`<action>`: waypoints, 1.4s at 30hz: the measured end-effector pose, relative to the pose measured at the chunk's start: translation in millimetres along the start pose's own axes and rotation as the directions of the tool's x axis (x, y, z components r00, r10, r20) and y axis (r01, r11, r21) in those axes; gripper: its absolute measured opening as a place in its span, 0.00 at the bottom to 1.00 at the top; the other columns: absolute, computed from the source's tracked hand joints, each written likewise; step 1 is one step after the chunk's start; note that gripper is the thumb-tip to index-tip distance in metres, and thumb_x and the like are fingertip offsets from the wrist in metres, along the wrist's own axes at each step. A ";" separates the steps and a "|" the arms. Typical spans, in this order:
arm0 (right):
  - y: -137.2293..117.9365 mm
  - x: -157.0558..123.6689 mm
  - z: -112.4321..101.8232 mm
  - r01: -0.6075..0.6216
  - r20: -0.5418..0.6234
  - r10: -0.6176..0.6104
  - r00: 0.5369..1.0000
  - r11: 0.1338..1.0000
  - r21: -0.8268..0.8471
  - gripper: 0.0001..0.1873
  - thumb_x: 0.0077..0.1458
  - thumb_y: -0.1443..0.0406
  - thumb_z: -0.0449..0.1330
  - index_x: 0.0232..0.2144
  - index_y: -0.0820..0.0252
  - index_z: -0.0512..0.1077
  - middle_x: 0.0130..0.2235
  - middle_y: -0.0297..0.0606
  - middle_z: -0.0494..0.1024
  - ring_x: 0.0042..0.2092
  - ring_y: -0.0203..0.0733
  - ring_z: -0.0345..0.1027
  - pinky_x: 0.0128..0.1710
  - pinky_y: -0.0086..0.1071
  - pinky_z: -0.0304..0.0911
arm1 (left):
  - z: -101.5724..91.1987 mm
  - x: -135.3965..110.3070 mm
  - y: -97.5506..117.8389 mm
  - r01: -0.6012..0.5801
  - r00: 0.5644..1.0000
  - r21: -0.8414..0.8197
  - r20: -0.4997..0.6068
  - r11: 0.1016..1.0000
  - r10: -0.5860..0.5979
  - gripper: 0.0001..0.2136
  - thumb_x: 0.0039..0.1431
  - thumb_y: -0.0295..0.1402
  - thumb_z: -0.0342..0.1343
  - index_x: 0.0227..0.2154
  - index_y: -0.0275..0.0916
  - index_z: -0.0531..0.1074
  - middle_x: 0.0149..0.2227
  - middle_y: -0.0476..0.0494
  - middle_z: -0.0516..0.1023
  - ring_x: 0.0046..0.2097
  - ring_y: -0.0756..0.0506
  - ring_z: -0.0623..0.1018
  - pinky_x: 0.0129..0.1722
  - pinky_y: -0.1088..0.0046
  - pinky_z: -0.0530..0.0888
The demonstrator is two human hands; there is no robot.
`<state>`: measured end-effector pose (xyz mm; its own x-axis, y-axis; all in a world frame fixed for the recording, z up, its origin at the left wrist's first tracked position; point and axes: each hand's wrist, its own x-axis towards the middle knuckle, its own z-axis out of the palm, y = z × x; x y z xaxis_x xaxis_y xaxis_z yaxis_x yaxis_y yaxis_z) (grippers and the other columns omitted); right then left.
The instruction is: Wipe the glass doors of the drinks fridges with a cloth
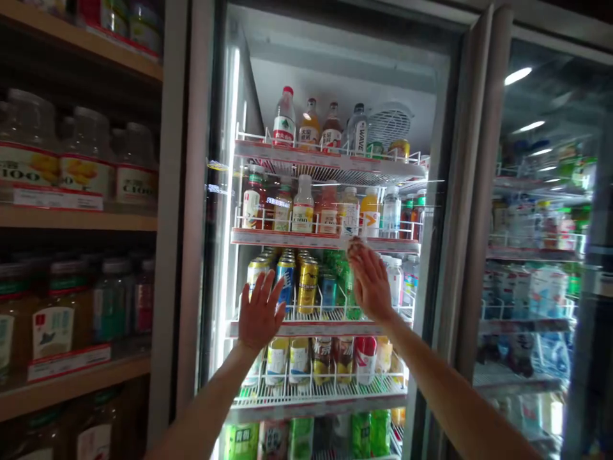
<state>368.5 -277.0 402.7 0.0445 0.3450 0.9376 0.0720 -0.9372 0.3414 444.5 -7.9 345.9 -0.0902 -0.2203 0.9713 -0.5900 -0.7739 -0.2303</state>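
A glass cooler door (330, 76) stands in front of me, with drinks on wire shelves behind it. My left hand (261, 311) is raised with its fingers spread, palm toward the glass, in front of the shelf of cans. My right hand (371, 278) reaches farther up and holds a small crumpled brown-and-white cloth (355, 246) at its fingertips against the glass. The cloth lies over the price strip of the second shelf. Its far side is hidden, and the right fingers are somewhat blurred.
To the left are wooden shelves (81, 217) with bottled drinks. A metal door frame (483, 191) separates this door from a second glass cooler door (536, 255) on the right. Ceiling lights reflect in the glass.
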 end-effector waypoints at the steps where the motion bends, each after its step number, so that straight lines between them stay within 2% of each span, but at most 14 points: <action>1: 13.4 1.6 -1.4 -0.075 -0.070 0.072 0.995 0.997 -0.034 0.32 0.56 0.70 0.48 0.63 0.53 0.49 0.65 0.41 0.51 0.66 0.49 0.42 0.60 0.52 0.50 | -0.2 0.0 -0.2 -0.002 1.000 -0.001 0.000 1.000 0.002 0.30 0.61 0.35 0.48 0.64 0.43 0.44 0.63 0.39 0.54 0.66 0.44 0.47 0.64 0.57 0.45; 5: 56.5 12.3 -2.4 -0.348 -0.365 0.303 0.880 0.935 -0.063 0.31 0.57 0.70 0.46 0.63 0.61 0.49 0.64 0.49 0.51 0.65 0.52 0.45 0.59 0.56 0.51 | 2.1 -0.1 -0.9 -0.001 1.000 -0.007 -0.020 1.000 0.001 0.30 0.61 0.35 0.48 0.64 0.43 0.45 0.64 0.41 0.54 0.66 0.44 0.48 0.64 0.58 0.45; 10: 40.5 11.4 1.3 -0.077 -0.135 0.075 0.988 0.997 -0.011 0.34 0.57 0.70 0.46 0.64 0.54 0.43 0.64 0.43 0.52 0.66 0.48 0.42 0.60 0.53 0.51 | 5.2 -0.7 -1.8 0.011 0.999 -0.026 -0.035 1.000 -0.012 0.29 0.61 0.36 0.48 0.63 0.44 0.46 0.64 0.41 0.55 0.66 0.44 0.49 0.64 0.57 0.45; 12: 49.0 8.2 -1.5 -0.059 -0.116 0.057 0.992 0.998 -0.015 0.33 0.57 0.69 0.46 0.64 0.54 0.44 0.64 0.43 0.55 0.65 0.48 0.45 0.60 0.52 0.52 | 3.4 -1.5 -2.2 -0.004 0.999 -0.013 -0.035 1.000 0.003 0.28 0.61 0.35 0.48 0.63 0.43 0.48 0.63 0.39 0.57 0.66 0.44 0.49 0.64 0.57 0.45; 17: 90.3 14.3 -4.8 -0.410 -0.399 0.351 0.847 0.910 -0.069 0.31 0.58 0.68 0.44 0.63 0.64 0.46 0.63 0.53 0.52 0.65 0.55 0.44 0.58 0.60 0.50 | -4.4 9.5 -5.3 -0.047 0.998 -0.002 -0.032 0.999 0.047 0.24 0.59 0.32 0.48 0.59 0.40 0.56 0.59 0.36 0.65 0.65 0.42 0.53 0.63 0.56 0.49; 19: 84.1 20.3 -1.7 -0.359 -0.382 0.318 0.868 0.932 -0.039 0.31 0.58 0.68 0.43 0.63 0.64 0.46 0.65 0.52 0.49 0.66 0.54 0.40 0.59 0.61 0.48 | -5.8 28.0 -9.3 -0.035 0.998 -0.001 -0.050 0.999 0.035 0.22 0.59 0.32 0.48 0.58 0.40 0.59 0.58 0.37 0.65 0.64 0.42 0.55 0.62 0.56 0.50; 23: 66.9 27.8 -2.9 -0.055 -0.141 0.053 0.989 0.998 -0.013 0.32 0.57 0.70 0.45 0.63 0.55 0.46 0.65 0.43 0.50 0.66 0.49 0.40 0.61 0.56 0.48 | -4.1 84.1 -24.7 0.063 0.995 0.009 -0.082 0.998 -0.062 0.22 0.61 0.36 0.46 0.58 0.38 0.59 0.62 0.36 0.58 0.65 0.39 0.53 0.62 0.54 0.49; 26: 87.2 33.4 -11.5 -0.142 -0.209 0.122 0.970 0.986 -0.082 0.31 0.58 0.70 0.45 0.63 0.55 0.47 0.64 0.46 0.53 0.65 0.49 0.44 0.59 0.55 0.51 | -0.8 115.9 -38.7 0.173 0.977 0.011 -0.127 0.985 -0.170 0.24 0.62 0.39 0.43 0.60 0.37 0.56 0.64 0.35 0.54 0.66 0.38 0.51 0.62 0.52 0.46; 28: 101.3 40.3 -13.8 -0.311 -0.346 0.259 0.902 0.945 -0.102 0.31 0.58 0.70 0.45 0.63 0.59 0.46 0.64 0.50 0.51 0.65 0.52 0.44 0.58 0.58 0.52 | 1.9 123.9 -45.4 0.228 0.963 0.007 -0.149 0.974 -0.225 0.25 0.62 0.40 0.42 0.61 0.36 0.54 0.64 0.33 0.52 0.66 0.38 0.50 0.62 0.51 0.45; 30: 98.8 48.1 -10.2 -0.351 -0.375 0.293 0.879 0.931 -0.096 0.31 0.58 0.69 0.44 0.64 0.59 0.45 0.65 0.50 0.48 0.65 0.53 0.42 0.58 0.59 0.51 | 4.5 123.9 -49.1 0.240 0.960 0.003 -0.152 0.971 -0.237 0.25 0.63 0.40 0.42 0.61 0.36 0.53 0.64 0.33 0.52 0.66 0.38 0.49 0.62 0.50 0.45; 34: 58.8 58.3 3.2 -0.057 -0.151 0.051 0.987 0.998 -0.032 0.33 0.58 0.70 0.45 0.64 0.55 0.43 0.66 0.44 0.48 0.66 0.50 0.39 0.61 0.55 0.50 | 7.0 118.4 -50.7 0.219 0.963 0.014 -0.165 0.976 -0.214 0.26 0.63 0.39 0.42 0.62 0.38 0.51 0.64 0.35 0.52 0.66 0.38 0.49 0.62 0.51 0.46; 37: 58.5 65.3 2.1 0.071 -0.090 -0.073 0.993 0.997 -0.024 0.32 0.57 0.70 0.46 0.63 0.53 0.46 0.65 0.42 0.52 0.66 0.49 0.42 0.60 0.53 0.51 | 6.9 117.2 -51.2 0.198 0.965 0.044 -0.183 0.979 -0.187 0.26 0.63 0.38 0.43 0.62 0.38 0.50 0.64 0.34 0.52 0.66 0.38 0.50 0.62 0.50 0.48; 39: 79.4 75.6 -0.9 -0.079 -0.236 0.061 0.970 0.995 -0.069 0.31 0.57 0.69 0.45 0.63 0.56 0.49 0.63 0.45 0.55 0.65 0.50 0.45 0.59 0.54 0.52 | 7.2 117.2 -52.0 0.179 0.967 0.074 -0.196 0.981 -0.162 0.26 0.63 0.38 0.43 0.63 0.38 0.49 0.64 0.34 0.53 0.66 0.38 0.50 0.61 0.50 0.49; 42: 102.0 99.5 2.7 -0.352 -0.447 0.291 0.846 0.934 -0.058 0.30 0.57 0.69 0.45 0.62 0.61 0.51 0.62 0.50 0.56 0.63 0.53 0.48 0.58 0.58 0.52 | 8.4 117.2 -53.7 0.173 0.967 0.111 -0.206 0.979 -0.147 0.27 0.63 0.37 0.43 0.63 0.38 0.48 0.64 0.34 0.53 0.66 0.38 0.51 0.61 0.51 0.50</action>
<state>383.0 -338.1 530.6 -0.3864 -0.0043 0.9223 -0.0066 -1.0000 -0.0074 472.3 2.9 471.6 -0.1656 0.0230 0.9859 -0.5037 -0.8614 -0.0645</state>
